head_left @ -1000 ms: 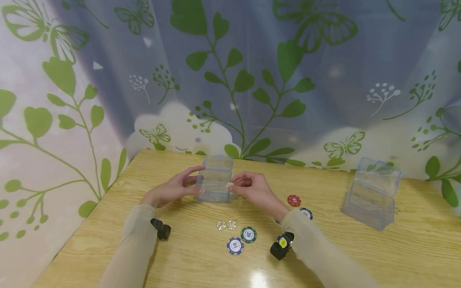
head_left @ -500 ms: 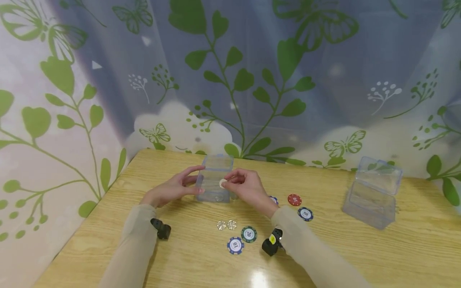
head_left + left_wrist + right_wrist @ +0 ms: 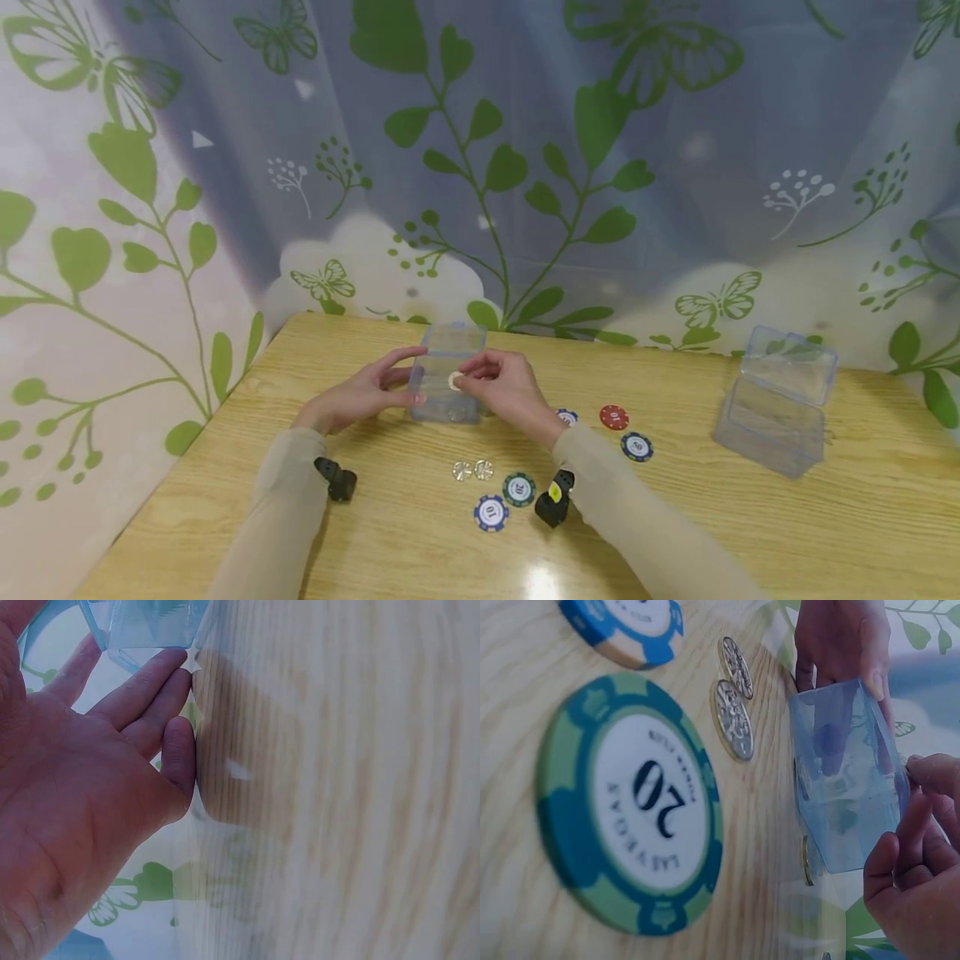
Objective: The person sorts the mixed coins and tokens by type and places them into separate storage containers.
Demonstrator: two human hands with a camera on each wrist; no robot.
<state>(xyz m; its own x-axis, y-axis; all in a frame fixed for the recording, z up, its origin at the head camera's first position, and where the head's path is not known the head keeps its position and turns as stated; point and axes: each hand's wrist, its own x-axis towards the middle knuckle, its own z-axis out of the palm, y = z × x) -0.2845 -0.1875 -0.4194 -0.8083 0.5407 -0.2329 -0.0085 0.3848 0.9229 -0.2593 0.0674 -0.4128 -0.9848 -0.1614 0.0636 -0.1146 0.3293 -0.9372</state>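
A clear bluish box stands on the table with its lid raised at the back; a coin shows in its lower part. My left hand touches the box's left side, fingers spread and relaxed; in the left wrist view the hand lies beside the box. Over the box opening, my right hand pinches a shiny round coin between thumb and fingertips. The right wrist view shows the right hand at the rim of the box.
Two shiny coins lie in front of the box, near a green chip and a blue chip. To the right are a red chip, another blue chip and a second open clear box.
My right hand has moved left with the coin, from the box's right edge to over its opening. A blue chip near the right wrist has come into view. The left hand stays in place.
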